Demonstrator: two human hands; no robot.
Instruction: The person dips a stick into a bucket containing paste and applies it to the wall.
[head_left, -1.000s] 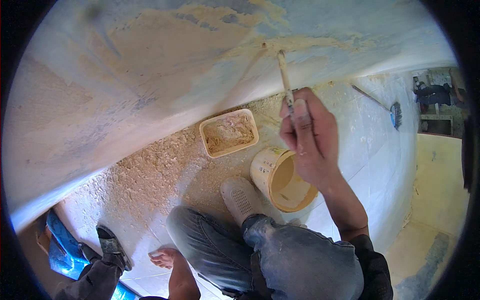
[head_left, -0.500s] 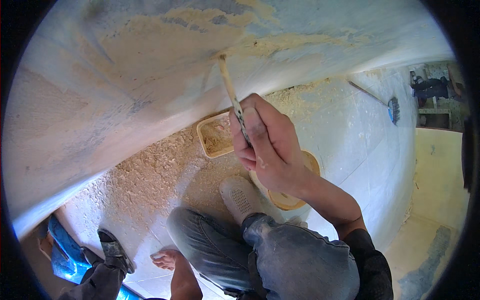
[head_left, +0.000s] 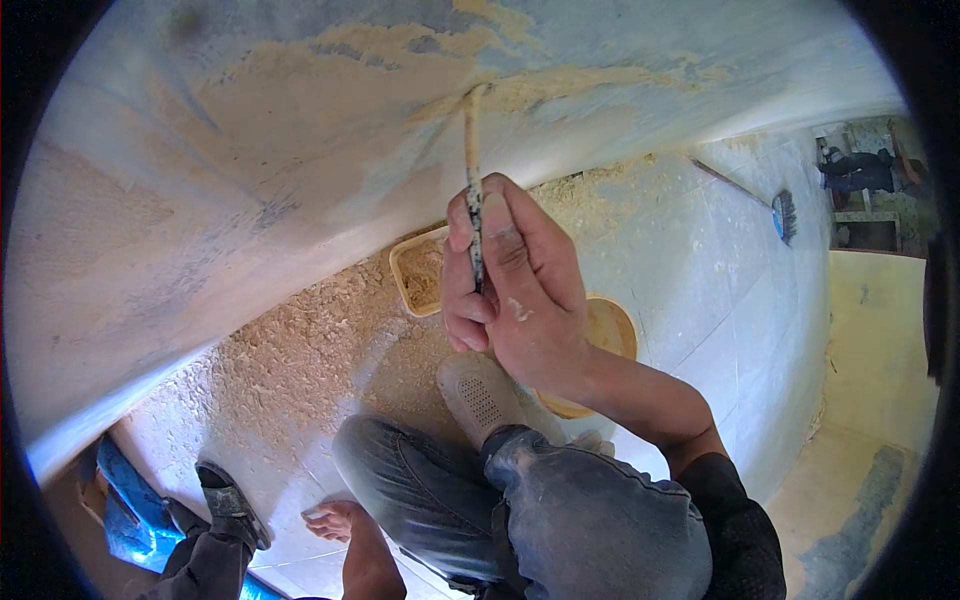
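My right hand [head_left: 525, 290] is closed around a slender stick-like tool [head_left: 472, 150] with a pale shaft and a dark mottled lower end. The tool's far tip meets the wall [head_left: 330, 130], at the edge of a rough tan patch [head_left: 560, 88]; the tip is too small to tell its kind. Low in the picture, left of my bent knee, my left hand [head_left: 332, 520] hangs over the floor, its fingers loosely curled and apart, holding nothing. Below the wall, just left of my right hand, sits a small tray [head_left: 425, 305] with brown crumbly material.
A round yellowish basin [head_left: 615, 325] stands partly behind my right wrist. Tan debris [head_left: 290, 370] covers the floor along the wall. At the right lies a long-handled broom [head_left: 784, 216]. A person's sandalled foot [head_left: 230, 505] is at lower left, beside blue sheeting [head_left: 135, 510].
My right hand has shifted slightly left, and the tool has turned more upright. Its tip has moved to the right and up along the rough patch. My left hand stays put.
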